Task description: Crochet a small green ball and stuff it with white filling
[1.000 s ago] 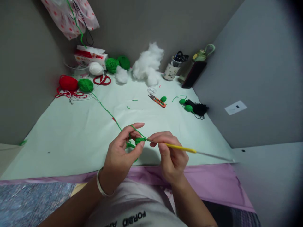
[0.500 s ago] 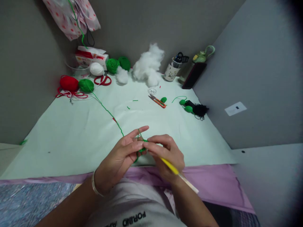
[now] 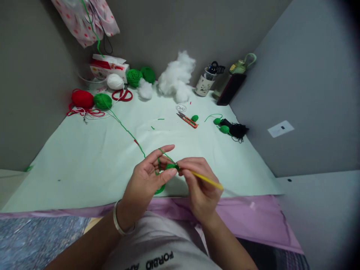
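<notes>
My left hand (image 3: 144, 182) pinches a small green crochet piece (image 3: 169, 166) between thumb and fingers, with the green yarn strand (image 3: 126, 130) looped over its raised forefinger. That strand runs back across the cloth to a green yarn ball (image 3: 102, 101) at the far left. My right hand (image 3: 201, 183) is closed round a yellow-handled crochet hook (image 3: 208, 180), whose tip meets the green piece. Both hands hover just above the near edge of the pale green table cloth (image 3: 84, 161).
At the back lie a red yarn ball (image 3: 81, 98), a white ball (image 3: 115, 81), two more green balls (image 3: 140, 76), red scissors (image 3: 122, 95), white stuffing (image 3: 176, 78), a tool cup (image 3: 204, 83) and a bottle (image 3: 238, 69). Orange snips (image 3: 188, 119), small green pieces (image 3: 221, 125) and black yarn (image 3: 236, 130) lie mid-right.
The hook handle swung from pointing right, down toward my body, then back out to the right. My hands closed together on the green piece and have parted slightly.
</notes>
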`<state>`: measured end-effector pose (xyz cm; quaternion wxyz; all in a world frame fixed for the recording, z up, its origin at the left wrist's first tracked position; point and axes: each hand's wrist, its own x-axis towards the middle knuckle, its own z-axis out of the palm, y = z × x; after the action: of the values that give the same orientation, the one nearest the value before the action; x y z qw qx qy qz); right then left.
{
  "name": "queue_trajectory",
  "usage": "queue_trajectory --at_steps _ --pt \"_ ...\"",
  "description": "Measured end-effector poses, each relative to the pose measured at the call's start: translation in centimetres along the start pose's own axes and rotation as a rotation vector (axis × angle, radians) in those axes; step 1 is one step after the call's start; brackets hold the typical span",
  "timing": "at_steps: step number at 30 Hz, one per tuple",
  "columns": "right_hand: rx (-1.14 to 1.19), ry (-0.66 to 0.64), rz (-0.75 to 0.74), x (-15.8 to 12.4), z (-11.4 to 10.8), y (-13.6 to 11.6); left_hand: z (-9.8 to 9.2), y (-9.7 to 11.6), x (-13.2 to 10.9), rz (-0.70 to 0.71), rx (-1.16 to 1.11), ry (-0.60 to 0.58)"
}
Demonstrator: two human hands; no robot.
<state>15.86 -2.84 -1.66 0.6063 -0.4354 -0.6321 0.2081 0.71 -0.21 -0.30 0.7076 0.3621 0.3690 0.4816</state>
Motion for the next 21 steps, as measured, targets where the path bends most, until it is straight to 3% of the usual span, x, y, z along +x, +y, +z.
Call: queue_trajectory --at_steps 3,6,9,11,21 --pt "-0.176 -0.043 -0.146 -0.2 -0.2 0.3 0.0 -0.1 0.4 -0.118 -0.131 -0.037" --pt "-0.022 0.047 -0.032 0.3 -0.3 0.4 -0.3 0.3 0.7 -0.259 -0.293 -0.069" --pt "0.301 0.127 0.187 0.8 0.0 0.5 -0.4 0.6 0.8 -0.224 -0.304 -0.044" --pt "0.419 0.087 0.245 0.9 0.3 0.6 -0.3 0.6 0.7 -0.177 -0.241 -0.058" --pt "0.510 0.054 0.443 1.5 0.0 0.6 -0.6 0.6 -0.2 -0.091 -0.003 -0.064"
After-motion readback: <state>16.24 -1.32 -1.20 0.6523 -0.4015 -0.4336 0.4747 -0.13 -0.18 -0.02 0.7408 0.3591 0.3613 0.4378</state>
